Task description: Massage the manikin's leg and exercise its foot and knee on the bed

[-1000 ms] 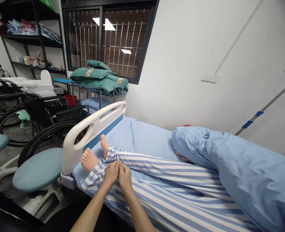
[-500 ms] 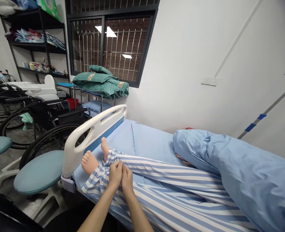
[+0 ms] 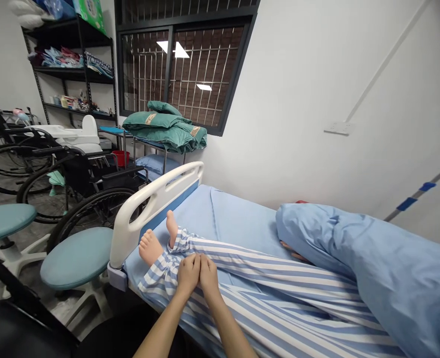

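Note:
My left hand (image 3: 188,274) and my right hand (image 3: 208,273) are side by side, touching, backs upward and fingers curled under. Whatever they may hold is hidden. Both are just over the shin part of the blue-and-white striped trousers (image 3: 265,258) on a lying figure; whether they press on the cloth I cannot tell. Two bare, smooth, manikin-like feet (image 3: 151,247) stick out of the trouser cuffs, left of my hands. A light blue quilt (image 3: 384,253) is folded back over the figure's upper part, with some fingers (image 3: 293,250) showing beneath its edge.
The figure lies on a bed with a blue sheet (image 3: 235,211) and a white footboard (image 3: 130,214). Round stools (image 3: 78,256) and wheelchairs (image 3: 81,174) stand left. Beyond the footboard, green quilts (image 3: 164,124) lie on a stand. A black shelf rack (image 3: 61,72) is against the wall.
The view has swung slightly left, so everything appears farther right. My hands have turned more knuckles-up and stay together over the same trouser area. The figure and quilt have not moved.

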{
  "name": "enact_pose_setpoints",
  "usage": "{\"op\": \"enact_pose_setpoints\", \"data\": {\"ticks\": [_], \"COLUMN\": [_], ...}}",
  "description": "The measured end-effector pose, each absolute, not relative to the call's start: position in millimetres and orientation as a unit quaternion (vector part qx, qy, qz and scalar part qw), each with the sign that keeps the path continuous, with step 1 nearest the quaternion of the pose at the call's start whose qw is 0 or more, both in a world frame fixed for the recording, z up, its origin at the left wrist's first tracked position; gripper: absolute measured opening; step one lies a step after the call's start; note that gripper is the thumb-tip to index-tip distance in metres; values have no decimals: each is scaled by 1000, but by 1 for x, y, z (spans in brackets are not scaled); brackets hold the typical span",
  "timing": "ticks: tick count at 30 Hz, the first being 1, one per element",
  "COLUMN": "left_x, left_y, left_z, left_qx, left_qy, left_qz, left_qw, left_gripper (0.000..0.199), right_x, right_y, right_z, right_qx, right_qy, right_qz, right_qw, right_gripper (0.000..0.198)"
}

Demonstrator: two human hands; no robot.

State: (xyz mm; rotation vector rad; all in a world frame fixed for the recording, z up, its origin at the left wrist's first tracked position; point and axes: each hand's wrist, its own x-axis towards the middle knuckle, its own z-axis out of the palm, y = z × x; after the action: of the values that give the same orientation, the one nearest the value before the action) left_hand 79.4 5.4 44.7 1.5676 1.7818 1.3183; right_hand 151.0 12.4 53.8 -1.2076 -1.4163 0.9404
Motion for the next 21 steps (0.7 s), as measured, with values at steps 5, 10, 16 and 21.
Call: {"op": "enact_pose_setpoints", "data": {"ticks": [5,10,16,21], "left_x": [80,80,82,82], "left_y": [2,3,5,6], "left_z": [48,49,43,45], "left_qx": [582,576,566,566], "left_qy": [654,653,644,637], "left_qz": [432,439,468,473], "left_qw": [215,221,215,223], "left_gripper": [41,41,36,35], "right_x": [166,169,171,171], "right_y": [4,2,12,12], "right_z": [77,76,46,48], "right_qx": [-492,-477,-505,-494], "right_qy": [-678,-698,-643,-633], "right_qz": [309,287,308,322], "right_qw": [450,450,487,501], "right_gripper": [37,38,39,39]}}
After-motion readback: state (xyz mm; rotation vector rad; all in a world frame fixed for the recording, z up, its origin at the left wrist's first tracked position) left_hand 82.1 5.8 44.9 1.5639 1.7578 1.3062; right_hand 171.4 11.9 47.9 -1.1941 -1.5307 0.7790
